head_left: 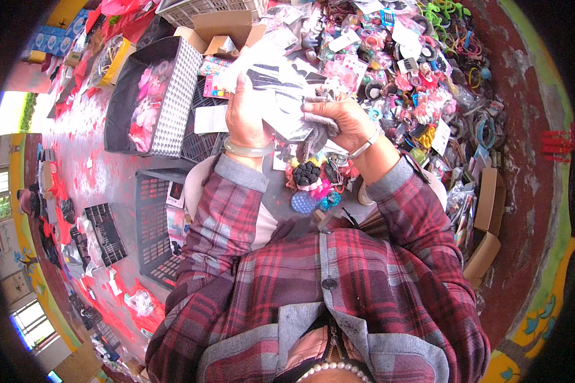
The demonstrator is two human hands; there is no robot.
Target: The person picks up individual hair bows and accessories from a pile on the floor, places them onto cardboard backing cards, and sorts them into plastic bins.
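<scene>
My left hand (245,118) is closed on the left side of a shiny, clear plastic packet (280,86) with black stripes, its thumb pointing up and its other fingers mostly hidden. Glare washes out much of the packet. My right hand (345,121) pinches a bunched grey cloth (319,112), which touches the packet's right side and hangs down below the fingers. Under my hands, between my knees, lies a small heap with a black braided hair tie (307,173) and a blue dotted round piece (304,202).
A large pile of hair accessories (421,89) spreads ahead and right. At left stand a houndstooth fabric bin (181,96) with pink items and a dark plastic crate (153,223). An opened cardboard box (220,29) is beyond. Cardboard (485,223) lies at right, near the wall.
</scene>
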